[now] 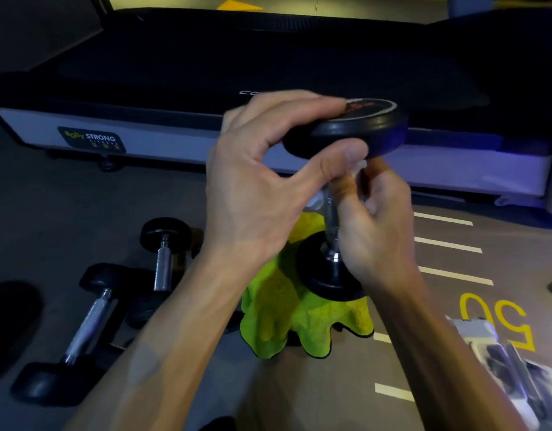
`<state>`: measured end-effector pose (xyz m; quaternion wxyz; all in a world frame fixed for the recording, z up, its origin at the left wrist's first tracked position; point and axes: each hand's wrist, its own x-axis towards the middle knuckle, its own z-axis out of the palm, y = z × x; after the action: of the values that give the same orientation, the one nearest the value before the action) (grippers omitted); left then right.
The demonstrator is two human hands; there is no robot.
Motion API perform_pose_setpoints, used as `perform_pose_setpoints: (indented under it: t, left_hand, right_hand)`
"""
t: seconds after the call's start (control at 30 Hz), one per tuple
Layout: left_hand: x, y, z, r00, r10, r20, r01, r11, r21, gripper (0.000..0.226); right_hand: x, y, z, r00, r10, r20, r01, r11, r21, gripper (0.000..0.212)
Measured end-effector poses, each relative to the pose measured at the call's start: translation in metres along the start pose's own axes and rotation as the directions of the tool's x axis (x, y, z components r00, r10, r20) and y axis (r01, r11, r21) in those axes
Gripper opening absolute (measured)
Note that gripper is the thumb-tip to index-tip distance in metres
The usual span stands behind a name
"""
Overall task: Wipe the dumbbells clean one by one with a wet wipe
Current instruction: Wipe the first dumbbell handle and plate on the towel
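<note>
Dumbbell: a black-headed dumbbell (337, 194) stood nearly upright, its lower head (327, 275) resting on a lime-green cloth (296, 318) on the gym floor (299, 399), its upper head (355, 129) tilted towards the treadmill.
Left hand: the left hand (262, 185) clasped the upper head, fingers curled over the top face and thumb pressed under the rim, steadying the weight.
Right hand: the right hand (374, 225) was wrapped round the chrome handle (329, 219), pinching a pale scrap, apparently the wet wipe (358, 166), against the metal just below the upper head.
Handling: the piece looked heavy, rigid and top-loaded when stood on end; the rubbery heads likely offered a sure hold, while the polished handle, once damp, could turn slippery. The head rim seemed the safest place to brace it.
Risk: the soft cloth beneath probably gave an unsteady footing, so a loosened grip might let it topple.
Waiting: two more dumbbells (162, 262) (82, 331) lay on the floor to the left, close together.
Surroundings: a treadmill base (144, 141) ran across behind; a packet (501, 362), blurred, lay at lower right beside painted floor markings (498, 321).
</note>
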<state>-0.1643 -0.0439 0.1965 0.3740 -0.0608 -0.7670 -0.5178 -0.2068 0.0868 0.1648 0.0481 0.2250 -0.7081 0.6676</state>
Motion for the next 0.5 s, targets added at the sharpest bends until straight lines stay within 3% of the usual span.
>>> perform_pose_setpoints:
  t: [0.1,0.33,0.5]
  left_hand:
    - [0.000,0.001,-0.002,0.999,0.046,0.010,-0.047,0.995,0.093,0.038]
    - [0.001,-0.007,-0.011,1.000,-0.014,0.005,0.013,0.998,0.056,0.035]
    - [0.004,-0.004,-0.006,1.000,-0.016,0.009,0.015,0.998,0.068,0.034]
  right_hand:
    - [-0.004,0.004,0.005,0.999,0.038,-0.003,-0.038,0.998,0.053,0.008]
    - [-0.007,0.003,0.012,0.994,0.068,0.089,-0.075,0.994,0.073,0.008]
    - [-0.029,-0.005,0.011,0.989,0.054,0.138,-0.063,0.996,0.062,0.023]
